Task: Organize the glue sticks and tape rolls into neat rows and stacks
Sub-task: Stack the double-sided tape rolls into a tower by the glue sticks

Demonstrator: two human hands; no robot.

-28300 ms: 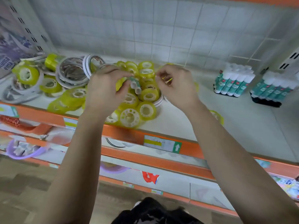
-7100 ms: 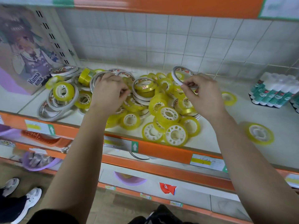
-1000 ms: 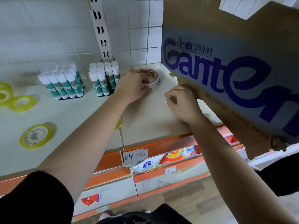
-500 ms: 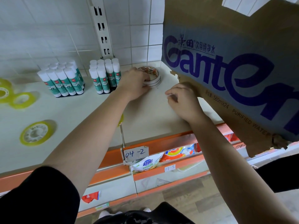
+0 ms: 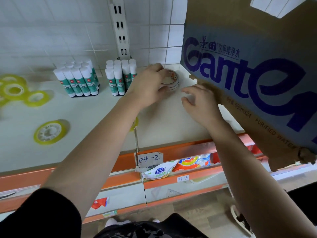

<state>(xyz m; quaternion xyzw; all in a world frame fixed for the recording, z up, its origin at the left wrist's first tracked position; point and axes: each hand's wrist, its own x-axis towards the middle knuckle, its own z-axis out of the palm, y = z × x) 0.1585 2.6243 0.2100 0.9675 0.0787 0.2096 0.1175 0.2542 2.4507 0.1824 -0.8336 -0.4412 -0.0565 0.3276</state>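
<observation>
On the far left of the shelf (image 5: 89, 115), yellow tape rolls (image 5: 12, 89) lie loose and flat, with one roll (image 5: 49, 132) apart nearer the front edge. Next come the glue sticks (image 5: 78, 79), standing upright in two tight blocks side by side against the tiled wall. Just right of the second block, the left hand (image 5: 149, 85) grips a short stack of tape rolls (image 5: 172, 81). Its fingers curl over the far rim and its thumb is on the near side. The stack lies flat with its hole axis upright, back near the wall, and sticks out to the right of those fingers. The right hand (image 5: 200, 102) hovers just to the right of the stack and a little nearer the front, not touching it. Its fingers are loosely spread and hold nothing, and its back is close to the torn lower edge of a cardboard box (image 5: 248, 74). The left hand is plainly the nearer one. Squaring the stack would likely mean the right hand closing in leftward on its free side.
</observation>
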